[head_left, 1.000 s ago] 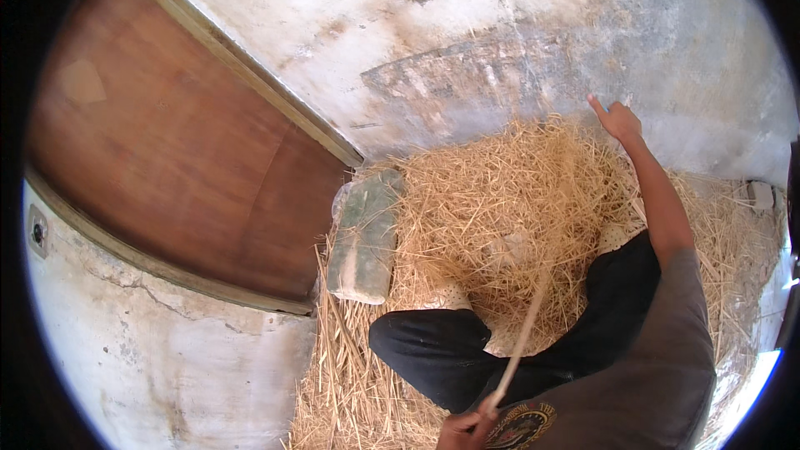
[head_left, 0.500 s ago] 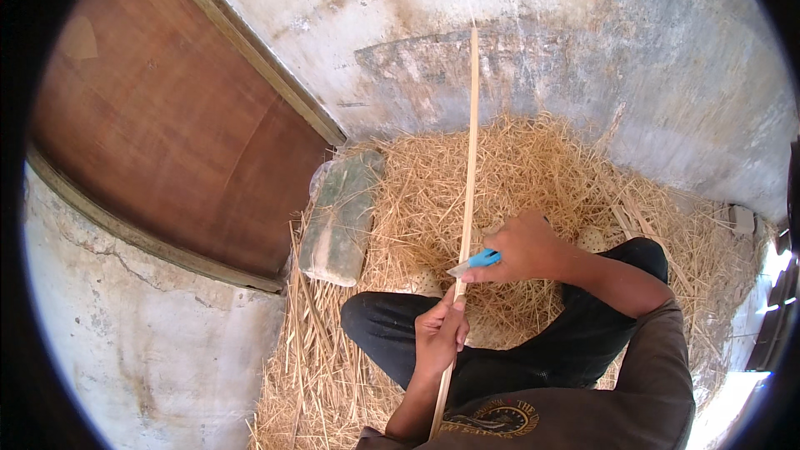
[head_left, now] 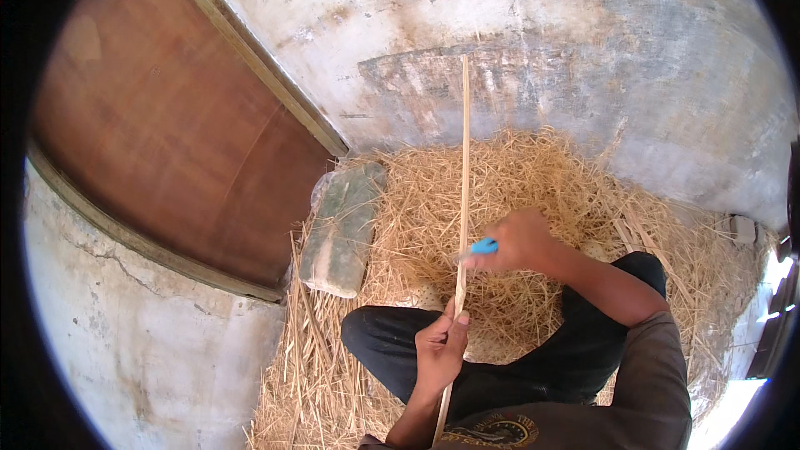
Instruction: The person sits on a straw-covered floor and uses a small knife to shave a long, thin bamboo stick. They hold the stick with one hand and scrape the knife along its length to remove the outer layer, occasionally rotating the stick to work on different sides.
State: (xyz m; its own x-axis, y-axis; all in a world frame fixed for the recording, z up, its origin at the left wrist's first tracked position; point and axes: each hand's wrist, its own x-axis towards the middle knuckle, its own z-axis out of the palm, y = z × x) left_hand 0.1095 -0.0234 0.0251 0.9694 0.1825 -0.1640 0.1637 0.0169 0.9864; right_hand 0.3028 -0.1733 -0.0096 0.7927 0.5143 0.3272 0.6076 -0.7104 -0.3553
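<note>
A long, thin, pale strip of wood or bamboo (head_left: 465, 158) stretches from my lap away toward the wall. My left hand (head_left: 440, 352) is closed around its lower part, thumb along the top. Above it, my right hand (head_left: 523, 239) grips a blue-handled knife (head_left: 483, 247), somewhat blurred by motion. The blade is smeared and lies at the strip's edge; whether it bites into the wood I cannot tell.
Thin shavings (head_left: 517, 175) cover the floor around my crossed legs (head_left: 392, 342). A greenish block (head_left: 340, 233) lies at the left, beside a brown door panel (head_left: 183, 125). A stained wall (head_left: 567, 42) rises at the far side. A small grey block (head_left: 742, 229) sits at the right.
The knife and my right hand have shifted up the strip, farther from my left hand. The strip's far tip sits lower and slightly more left. The view has tilted a little.
</note>
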